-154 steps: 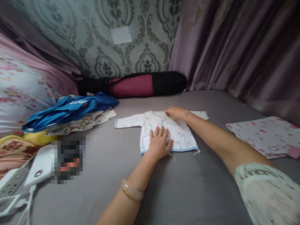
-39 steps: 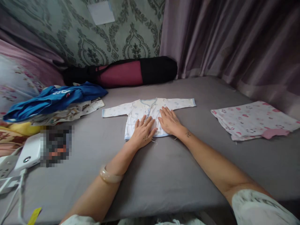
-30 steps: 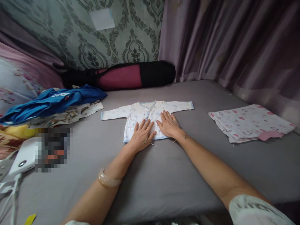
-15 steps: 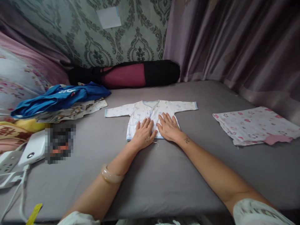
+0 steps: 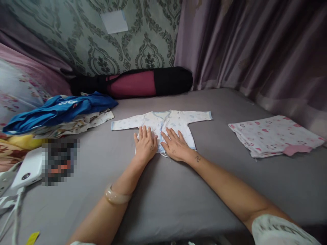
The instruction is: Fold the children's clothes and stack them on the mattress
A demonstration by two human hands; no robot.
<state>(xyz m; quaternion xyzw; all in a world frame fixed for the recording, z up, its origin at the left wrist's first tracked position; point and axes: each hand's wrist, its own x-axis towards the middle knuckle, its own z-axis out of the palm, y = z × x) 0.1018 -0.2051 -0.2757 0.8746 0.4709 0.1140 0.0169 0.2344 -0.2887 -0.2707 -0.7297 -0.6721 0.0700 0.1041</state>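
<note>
A small white baby shirt with blue trim and a faint print lies spread on the grey sheet, its two sleeves stretched out sideways. My left hand rests flat on its lower left part, fingers outstretched. On the lower front, right of the middle, my right hand lies flat with the fingers apart. Both palms hide parts of the hem. A thin white tie shows at the bottom edge between the hands.
Right of the shirt lies a folded white cloth with pink print. On the left are a blue garment on other clothes, a white power bank with a cable and a blurred-out item. A black and red long bag lies along the wall.
My left hand has slid left across the shirt's lower part, and the gap between my hands has widened. My right hand stays on the shirt. The whole view has shifted slightly.
</note>
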